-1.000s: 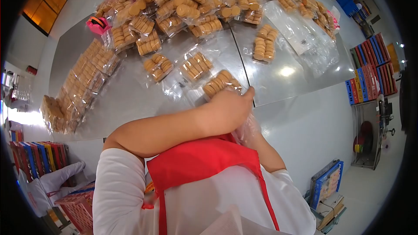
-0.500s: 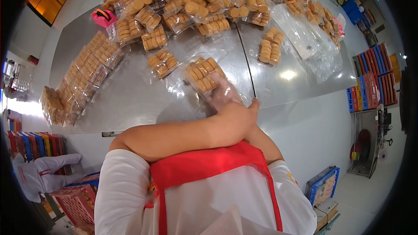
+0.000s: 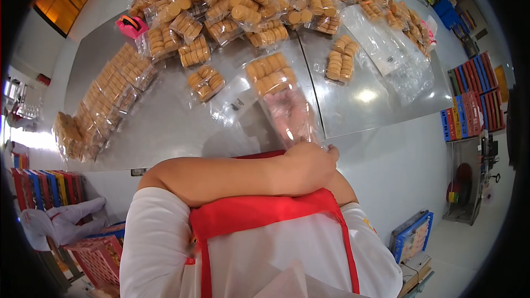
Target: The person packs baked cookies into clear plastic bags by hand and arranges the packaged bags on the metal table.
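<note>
My right hand [image 3: 291,115] is inside a clear plastic bag [image 3: 316,127], seen blurred through the film. Its fingertips are against the near end of a block of round, light-brown biscuits [image 3: 270,74], stacked in rows at the bag's far end. Crossing over my right forearm, my left hand [image 3: 314,165] is closed on the bag's near edge. Just left of them, more clear bags [image 3: 237,102] lie flat on the metal table [image 3: 182,121]. A small pack of biscuits [image 3: 206,83] sits beyond these bags.
Bagged biscuits [image 3: 237,8] are heaped at the table's far side, with a person's hands behind. A row of packs [image 3: 110,96] stands at left beside a pink tape dispenser [image 3: 131,25]. Empty bags [image 3: 381,44] and one pack [image 3: 341,59] lie at right.
The bagged biscuits have moved away from me and slightly right. My left hand has shifted a little right and nearer my body, and the bag is stretched longer. Another person's hands appear at the far side.
</note>
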The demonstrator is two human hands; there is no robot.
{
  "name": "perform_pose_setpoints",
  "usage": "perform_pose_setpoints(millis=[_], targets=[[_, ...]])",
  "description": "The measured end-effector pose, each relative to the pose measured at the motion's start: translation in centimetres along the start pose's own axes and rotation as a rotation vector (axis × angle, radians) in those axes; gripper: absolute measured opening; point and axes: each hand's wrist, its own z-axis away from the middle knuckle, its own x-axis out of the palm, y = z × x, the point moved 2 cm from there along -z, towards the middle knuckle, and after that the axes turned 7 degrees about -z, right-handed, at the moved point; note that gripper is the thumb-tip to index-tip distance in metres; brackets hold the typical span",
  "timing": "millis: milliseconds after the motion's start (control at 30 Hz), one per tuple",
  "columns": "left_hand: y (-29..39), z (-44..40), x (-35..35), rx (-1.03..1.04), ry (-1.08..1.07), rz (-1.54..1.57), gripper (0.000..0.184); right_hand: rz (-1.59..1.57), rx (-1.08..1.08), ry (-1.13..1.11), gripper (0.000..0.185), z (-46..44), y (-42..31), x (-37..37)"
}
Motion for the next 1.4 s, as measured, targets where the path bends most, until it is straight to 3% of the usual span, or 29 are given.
perform_pose_setpoints(millis=[133, 200, 267, 300, 367, 467, 500, 567, 633, 733, 900, 933, 967, 1000, 1033, 1067, 1100, 1133, 1200, 1300, 1400], targets=[[-1.1, -2.8, 2.1, -0.123, -0.04, 0.072, 0.044, -0.078, -0.135, 0.03, 0.02, -2.4, -2.3, -1.1], [-2.3, -3.7, 3.7, -0.2, 0.005, 0.191, 0.05, 0.447, -0.399, -0.027, 0.019, -5.4, -2.8, -5.8], [-3.3, -2.6, 5.8, 0.074, 0.454, -0.158, 0.048, 0.97, -0.704, -0.064, 0.013, -4.2, -3.6, -6.8], [-3.7, -1.5, 6.9, 0.059, 0.541, -0.15, 0.044, 1.2, -0.881, -0.031, 0.011, -3.5, -3.9, -7.2], [-3.8, 0.5, 8.2, 0.036, 0.71, -0.129, 0.036, 0.726, -0.299, 0.16, 0.011, -3.1, -3.4, -8.9], [-4.2, 2.3, 8.5, -0.406, 0.622, 0.057, 0.023, 1.262, -0.666, -0.099, 0.008, -1.7, -3.5, -8.3], [-4.2, 2.2, 8.5, -0.45, 0.59, 0.092, 0.021, 1.441, -0.782, -0.196, 0.007, -1.1, -3.4, -7.8], [-4.8, 2.1, 8.5, -0.549, 0.536, 0.152, 0.019, 1.491, -0.74, -0.168, 0.015, -2.2, -3.8, -6.3], [-5.0, 1.4, 10.4, -0.508, 0.538, 0.125, 0.019, 1.482, -0.768, -0.137, 0.019, -3.7, -3.3, -4.9], [-5.8, 0.7, 10.9, -0.534, 0.604, 0.113, 0.02, 1.674, -0.721, 0.06, 0.031, -5.0, -2.5, -1.8], [-6.8, 1.2, 10.2, -0.531, 0.543, 0.312, 0.028, 1.506, -0.791, -0.262, 0.034, -6.1, -3.2, -1.2], [-6.9, 2.7, 8.9, -0.545, 0.564, 0.302, 0.031, 1.52, -0.903, -0.312, 0.032, -6.9, -3.1, -2.1], [-7.4, 4.2, 8.1, -0.558, 0.586, 0.288, 0.035, 1.599, -0.881, -0.281, 0.031, -6.7, -3.4, -3.9], [-8.8, 6.0, 8.0, -0.656, 0.7, 0.27, 0.04, 1.676, -0.859, -0.251, 0.03, -4.1, -3.5, -4.5], [-10.6, 8.2, 8.1, -0.756, 0.812, 0.254, 0.045, 1.762, -0.7, -0.147, 0.028, -2.3, -3.7, -5.2], [-12.4, 11.0, 8.3, -0.824, 0.938, 0.162, 0.05, 1.741, -0.733, -0.215, 0.026, -0.5, -3.9, -6.1], [-13.7, 13.7, 8.5, -1.051, 0.945, 0.017, 0.055, 1.706, -0.768, -0.25, 0.022, 1.6, -4.2, -6.9], [-15.1, 16.4, 9.4, -1.147, 0.959, -0.143, 0.059, 1.67, -0.803, -0.279, 0.018, 3.4, -4.5, -7.7], [-17.1, 21.7, 11.2, -1.272, 0.93, 0.066, 0.054, 1.665, -0.859, -0.304, 0.009, 5.0, -5.2, -10.9], [-18.0, 25.3, 14.2, -1.309, 0.745, -0.02, 0.051, 1.602, -0.892, -0.336, 0.006, 8.2, -6.7, -10.9], [-17.7, 24.6, 14.1, -1.266, 0.879, -0.023, 0.044, 1.423, -0.914, -0.246, 0.009, 9.1, -7.4, -10.7]])
